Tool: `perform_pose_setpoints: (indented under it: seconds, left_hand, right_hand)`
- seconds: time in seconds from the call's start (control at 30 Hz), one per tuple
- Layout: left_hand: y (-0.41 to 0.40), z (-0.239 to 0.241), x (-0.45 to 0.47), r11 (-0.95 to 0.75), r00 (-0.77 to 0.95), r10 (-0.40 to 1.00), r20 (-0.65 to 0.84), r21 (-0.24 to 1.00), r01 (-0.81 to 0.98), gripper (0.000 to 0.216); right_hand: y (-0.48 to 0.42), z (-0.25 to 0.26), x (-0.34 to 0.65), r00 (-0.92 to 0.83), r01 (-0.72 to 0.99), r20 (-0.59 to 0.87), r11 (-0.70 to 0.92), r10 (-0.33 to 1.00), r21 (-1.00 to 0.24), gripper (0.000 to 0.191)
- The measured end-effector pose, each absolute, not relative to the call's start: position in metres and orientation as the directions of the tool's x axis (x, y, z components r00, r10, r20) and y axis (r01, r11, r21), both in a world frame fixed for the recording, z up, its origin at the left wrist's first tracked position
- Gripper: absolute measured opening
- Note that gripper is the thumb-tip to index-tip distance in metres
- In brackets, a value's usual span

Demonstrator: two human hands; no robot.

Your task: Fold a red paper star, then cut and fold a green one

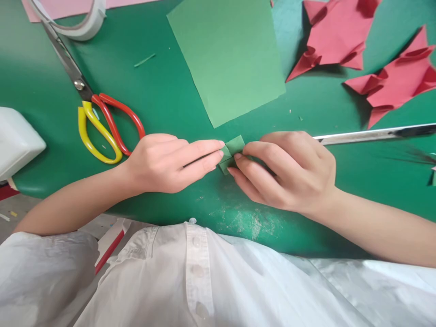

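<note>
A small folded piece of green paper (235, 144) lies low over the table, with crease lines crossing its middle. From the left, my left hand (170, 161) presses its fingertips on the paper's left edge. My right hand (286, 168) pinches the right side with bent fingers, which hide part of it. Just beyond both hands is a large flat sheet of green paper (228, 59). Scissors (98, 104) with one red and one yellow handle rest beside my left wrist. A utility knife (368, 134) lies behind my right hand.
Two folded red paper shapes (337, 36) (402, 81) sit at the upper right of the green table (146, 109). A roll of white tape (88, 25) touches the scissors' blades near pink paper (68, 8). A white block-like object (18, 143) stands at the left edge. Paper scraps are scattered about.
</note>
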State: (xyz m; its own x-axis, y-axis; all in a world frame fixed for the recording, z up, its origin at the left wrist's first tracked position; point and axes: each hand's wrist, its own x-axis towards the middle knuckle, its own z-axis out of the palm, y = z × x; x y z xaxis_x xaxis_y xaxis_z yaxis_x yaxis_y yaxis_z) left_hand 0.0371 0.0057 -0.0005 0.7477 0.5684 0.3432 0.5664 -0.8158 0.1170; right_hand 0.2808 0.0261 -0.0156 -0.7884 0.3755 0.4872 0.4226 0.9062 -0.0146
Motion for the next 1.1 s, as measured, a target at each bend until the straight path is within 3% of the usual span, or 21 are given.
perform_pose_setpoints:
  seconds: [0.17,0.53,0.77,1.1]
  left_hand:
    - [0.0043,-0.004,0.0345,-0.822,0.759,0.558,0.335,0.095,0.562,0.012]
    - [0.0033,-0.0031,0.0337,-0.86,0.753,0.502,0.426,0.155,0.486,0.016]
    - [0.0016,-0.0037,0.0305,-0.889,0.808,0.443,0.388,0.078,0.45,0.017]
    - [0.0027,-0.0001,0.0349,-0.891,0.84,0.45,0.303,0.091,0.445,0.015]
  right_hand:
    - [0.0253,-0.0178,0.2807,-0.765,0.443,0.487,0.893,0.422,-0.077,0.019]
    - [0.0289,-0.019,0.2797,-0.776,0.409,0.502,0.91,0.383,-0.062,0.014]
    - [0.0278,-0.016,0.2806,-0.788,0.43,0.459,0.9,0.411,-0.067,0.017]
    - [0.0265,-0.0144,0.28,-0.761,0.478,0.467,0.876,0.45,-0.064,0.014]
